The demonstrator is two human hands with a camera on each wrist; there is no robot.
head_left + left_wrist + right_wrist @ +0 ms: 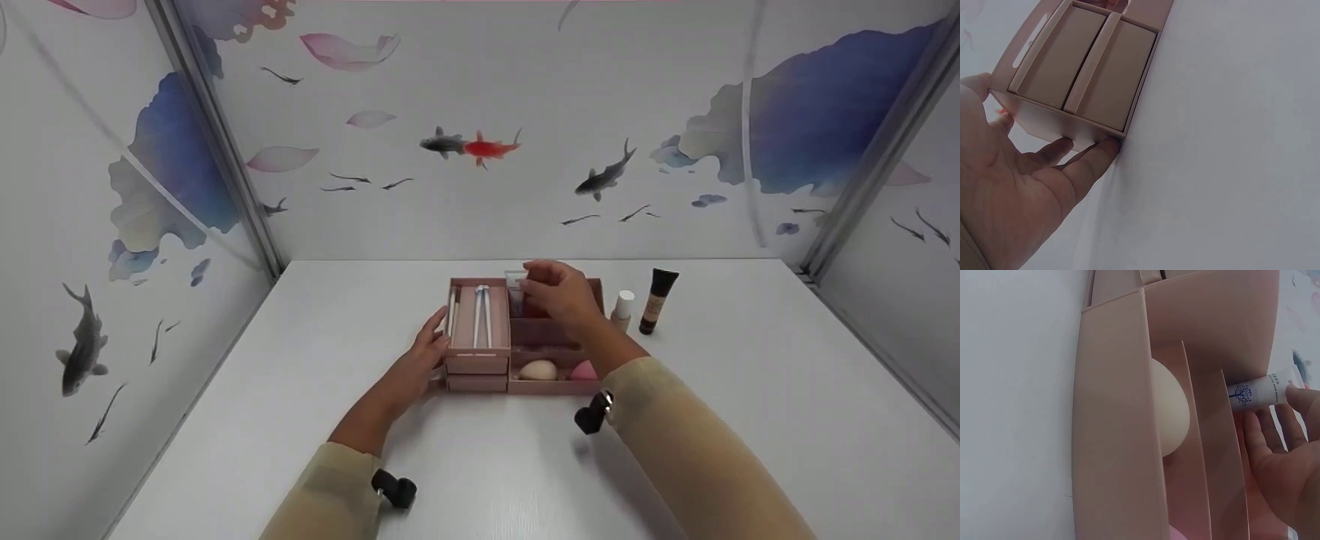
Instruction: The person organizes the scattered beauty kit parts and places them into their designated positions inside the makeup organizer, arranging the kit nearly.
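Two makeup sponges, a beige one (538, 370) and a pink one (584, 370), are lying in the front compartment of the pink organizer box (480, 364) on the counter (750, 390). Right hand (561, 294) fingers are pinching a small white tube (1257, 391) standing in the rear compartment, while the left hand (426, 351) is resting straight fingers against the box's left side.

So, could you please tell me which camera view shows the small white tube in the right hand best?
The right wrist view: the white tube fills the frame's right side, its blue tree print clear, pinched by the right hand over the organizer's rear compartment. In the head view the fingers hide all but a sliver of it. The left wrist view does not show it.
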